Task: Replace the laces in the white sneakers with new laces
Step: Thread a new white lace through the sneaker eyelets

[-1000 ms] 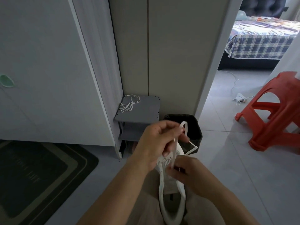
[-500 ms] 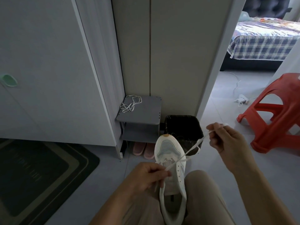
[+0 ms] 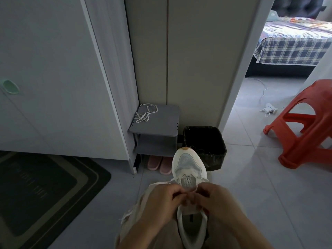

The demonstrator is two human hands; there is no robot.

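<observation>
Where left hand (image 3: 159, 203) meets right hand (image 3: 217, 203) on the sneaker (image 3: 188, 164), grips are hidden.

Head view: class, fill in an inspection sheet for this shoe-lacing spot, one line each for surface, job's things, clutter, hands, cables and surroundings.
Surface: grey tiled floor; the sneaker lies on the person's lap.
Job's things: white sneaker, toe pointing away; lace showing at its side; loose lace heaped on the grey shelf.
Clutter: black bin behind the toe; pink slippers under the shelf.
Hands: left hand and right hand both pinch the lace over the tongue.
Cables: white charger cable on the floor past the doorway.
Surroundings: red stool, dark mat, bed in the next room.
</observation>
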